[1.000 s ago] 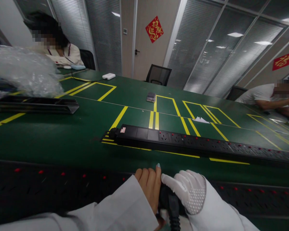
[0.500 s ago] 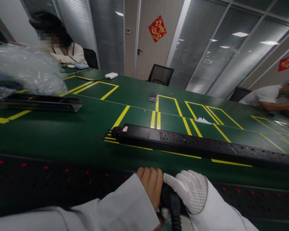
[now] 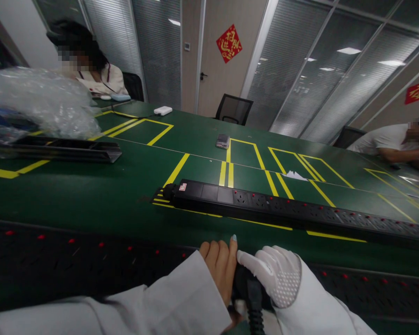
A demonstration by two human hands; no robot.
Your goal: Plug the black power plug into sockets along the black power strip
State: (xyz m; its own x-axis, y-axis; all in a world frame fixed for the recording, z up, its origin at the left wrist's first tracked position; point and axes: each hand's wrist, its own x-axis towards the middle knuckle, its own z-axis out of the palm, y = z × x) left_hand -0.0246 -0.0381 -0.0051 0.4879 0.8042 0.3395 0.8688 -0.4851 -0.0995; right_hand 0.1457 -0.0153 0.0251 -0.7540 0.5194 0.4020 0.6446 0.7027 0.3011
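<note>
Low in the view, my bare left hand [image 3: 219, 266] and my right hand [image 3: 277, 270], in a white dotted glove, meet around a black plug [image 3: 253, 293]. Its ribbed cord end points down toward me. The left fingers lie along the plug's left side, with the index finger lifted a little. The gloved fingers curl over its right side, thumb toward the left hand. Most of the plug is covered. Behind and below both hands runs a long black power strip [image 3: 101, 267] with red lights; its middle is hidden by my hands.
Another black power strip [image 3: 286, 207] lies beyond, on the green table [image 3: 132, 195] with yellow tape. Clear plastic wrap [image 3: 45, 100] and a black metal channel [image 3: 73, 150] are at left. A person [image 3: 101, 81] sits far left, another person [image 3: 391, 139] leans in at right.
My left index finger has straightened and lifted, so its tip now shows. The right hand keeps its grip. The view has shifted very slightly.
</note>
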